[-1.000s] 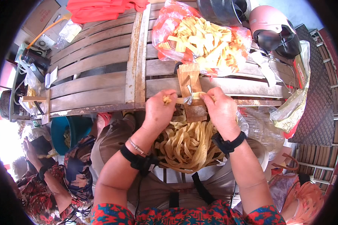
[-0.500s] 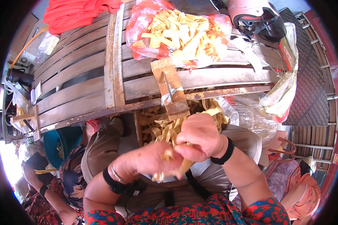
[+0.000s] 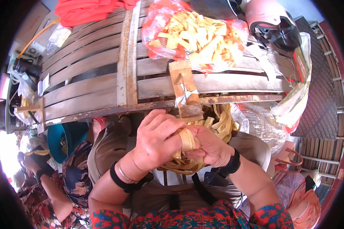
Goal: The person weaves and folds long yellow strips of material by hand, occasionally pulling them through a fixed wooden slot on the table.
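My left hand and my right hand meet above my lap, fingers closed around a folded yellow strip that wraps between them. Just beyond them, a wooden block with white ties round a fitting at its middle sticks out over the table's front edge. Below it and behind my hands lies a pile of loose yellow strips, partly hidden by them.
The slatted table holds a bag of yellow strips, red cloth and a pink helmet. A teal bucket stands left of my legs. Co-workers sit on either side.
A second ago both hands stretched a strip at the block. They dropped toward my lap and came together; now my left hand is raised slightly, with the strip bunched between both hands.
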Available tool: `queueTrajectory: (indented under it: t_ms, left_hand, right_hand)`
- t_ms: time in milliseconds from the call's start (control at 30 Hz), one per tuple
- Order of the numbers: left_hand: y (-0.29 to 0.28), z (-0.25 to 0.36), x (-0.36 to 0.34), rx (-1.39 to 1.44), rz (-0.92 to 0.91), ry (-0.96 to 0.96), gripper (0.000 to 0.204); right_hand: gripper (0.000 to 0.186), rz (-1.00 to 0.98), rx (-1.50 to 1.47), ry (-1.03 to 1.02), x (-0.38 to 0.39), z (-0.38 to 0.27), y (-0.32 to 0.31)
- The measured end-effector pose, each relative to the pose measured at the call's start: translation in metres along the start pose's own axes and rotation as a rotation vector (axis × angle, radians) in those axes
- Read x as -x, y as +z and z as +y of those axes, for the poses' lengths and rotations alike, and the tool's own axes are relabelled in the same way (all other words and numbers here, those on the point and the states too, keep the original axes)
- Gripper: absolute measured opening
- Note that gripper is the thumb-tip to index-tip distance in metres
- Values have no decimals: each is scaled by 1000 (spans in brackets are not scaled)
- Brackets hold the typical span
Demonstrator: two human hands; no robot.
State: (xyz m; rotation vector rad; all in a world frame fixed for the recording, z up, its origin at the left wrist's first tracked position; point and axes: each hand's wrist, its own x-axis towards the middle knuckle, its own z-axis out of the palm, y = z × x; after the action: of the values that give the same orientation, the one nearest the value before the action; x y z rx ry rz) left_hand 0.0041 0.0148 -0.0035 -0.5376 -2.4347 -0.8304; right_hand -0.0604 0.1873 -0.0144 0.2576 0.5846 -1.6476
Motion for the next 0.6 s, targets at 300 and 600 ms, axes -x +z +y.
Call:
queueTrajectory:
  t_ms: [300, 600]
  left_hand:
    - [6, -3, 10, 280, -95, -417, 22]
    - [-2, -6, 4, 57, -371, -170, 21]
  right_hand:
    - [12, 270, 999, -886, 2, 8, 0]
    - [31, 345, 1624, -646, -9, 12, -16]
